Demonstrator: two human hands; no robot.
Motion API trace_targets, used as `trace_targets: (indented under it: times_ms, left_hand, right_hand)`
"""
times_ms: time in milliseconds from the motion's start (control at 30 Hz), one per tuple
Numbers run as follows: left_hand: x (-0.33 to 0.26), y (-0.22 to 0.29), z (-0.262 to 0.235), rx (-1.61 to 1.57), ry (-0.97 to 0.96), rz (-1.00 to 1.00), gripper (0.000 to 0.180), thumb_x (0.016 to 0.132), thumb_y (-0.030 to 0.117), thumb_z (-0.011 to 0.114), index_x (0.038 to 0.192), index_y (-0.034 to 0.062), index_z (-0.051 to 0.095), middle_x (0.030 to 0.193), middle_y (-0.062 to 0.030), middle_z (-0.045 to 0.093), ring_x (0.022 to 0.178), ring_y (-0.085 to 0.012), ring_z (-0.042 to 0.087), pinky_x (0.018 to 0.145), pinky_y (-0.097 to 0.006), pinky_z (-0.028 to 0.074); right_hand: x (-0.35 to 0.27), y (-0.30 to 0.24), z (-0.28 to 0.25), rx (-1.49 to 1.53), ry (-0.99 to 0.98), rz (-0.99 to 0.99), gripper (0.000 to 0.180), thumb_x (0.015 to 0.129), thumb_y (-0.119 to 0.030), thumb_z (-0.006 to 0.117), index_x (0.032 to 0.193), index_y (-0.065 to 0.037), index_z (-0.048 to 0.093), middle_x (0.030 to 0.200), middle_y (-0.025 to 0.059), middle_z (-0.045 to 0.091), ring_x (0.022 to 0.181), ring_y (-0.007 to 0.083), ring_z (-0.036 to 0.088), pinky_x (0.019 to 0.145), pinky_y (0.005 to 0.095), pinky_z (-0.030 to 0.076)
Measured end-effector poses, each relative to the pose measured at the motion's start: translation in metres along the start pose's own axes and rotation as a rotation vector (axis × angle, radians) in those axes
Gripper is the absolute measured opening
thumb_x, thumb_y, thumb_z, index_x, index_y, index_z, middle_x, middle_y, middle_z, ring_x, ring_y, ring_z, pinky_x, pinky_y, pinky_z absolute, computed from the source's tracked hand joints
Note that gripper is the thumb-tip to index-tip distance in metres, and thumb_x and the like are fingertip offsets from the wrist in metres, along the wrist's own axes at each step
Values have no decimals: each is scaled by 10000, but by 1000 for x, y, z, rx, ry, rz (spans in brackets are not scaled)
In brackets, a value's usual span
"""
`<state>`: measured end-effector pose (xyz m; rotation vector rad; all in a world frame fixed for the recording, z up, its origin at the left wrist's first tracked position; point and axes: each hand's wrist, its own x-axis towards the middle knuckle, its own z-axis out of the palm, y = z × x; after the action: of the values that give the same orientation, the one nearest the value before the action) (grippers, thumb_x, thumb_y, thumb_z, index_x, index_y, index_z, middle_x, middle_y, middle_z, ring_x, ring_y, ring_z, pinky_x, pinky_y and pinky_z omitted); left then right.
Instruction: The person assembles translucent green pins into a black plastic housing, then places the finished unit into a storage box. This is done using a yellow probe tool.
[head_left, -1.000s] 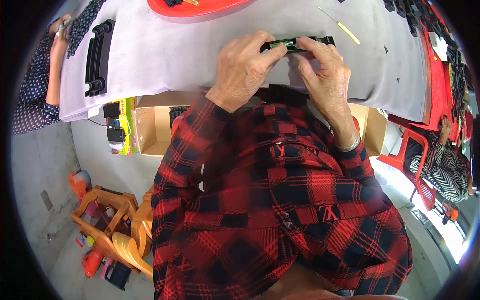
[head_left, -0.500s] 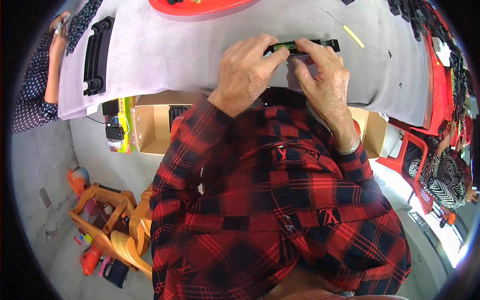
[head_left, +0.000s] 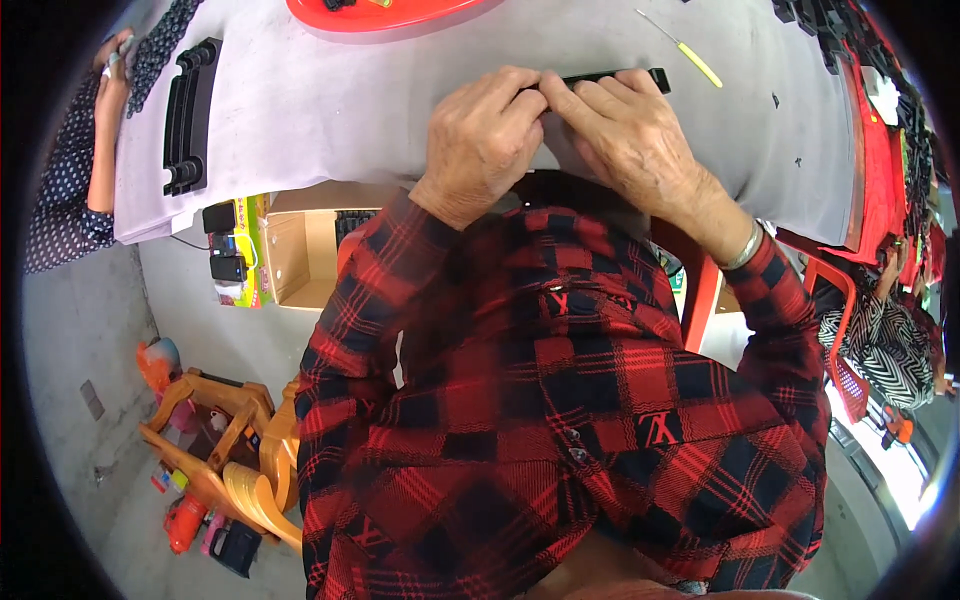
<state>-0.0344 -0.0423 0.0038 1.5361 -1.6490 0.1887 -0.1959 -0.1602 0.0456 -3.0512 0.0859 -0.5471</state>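
Both hands meet over the far middle of the cloth-covered table and grip a long narrow black plastic part (head_left: 657, 80). My left hand (head_left: 485, 138) closes round its left end, which the fingers hide. From the right, my right hand (head_left: 638, 140) bends its fingers over the bar, the index fingertip touching the left hand's fingers. Only the bar's top edge and right end show. To the right of the hands lies a thin pointed tool with a yellow handle (head_left: 700, 65).
A red tray (head_left: 390, 22) with small parts stands at the far edge. At left lie a long black part (head_left: 190, 120) and a heap of black pieces (head_left: 155, 60) beside another person's hand (head_left: 113, 68). More black parts (head_left: 815, 35) are piled far right. Below is an open cardboard box (head_left: 290, 255).
My right hand has slid left along the black part toward the left hand, its elbow swinging outward. The green patch that showed on the part is now covered.
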Motion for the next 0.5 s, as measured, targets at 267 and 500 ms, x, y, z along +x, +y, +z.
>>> trace_targets:
  times_ms: [267,500]
  left_hand:
    - [-3,-5,-4,108,-61,18,177,778,83,787,936,81,706,1016,-33,700,921,-246,682,965,-423,495]
    - [11,-10,-19,83,-172,15,300,793,131,804,1066,96,682,1014,-32,699,959,-253,679,1024,-443,470]
  right_hand:
    - [-2,37,-16,287,78,184,407,846,-46,682,1248,-51,618,915,82,662,795,239,660,783,361,505]
    - [-19,111,-16,133,-8,522,92,854,-45,669,919,8,631,853,204,684,776,382,673,693,418,535]
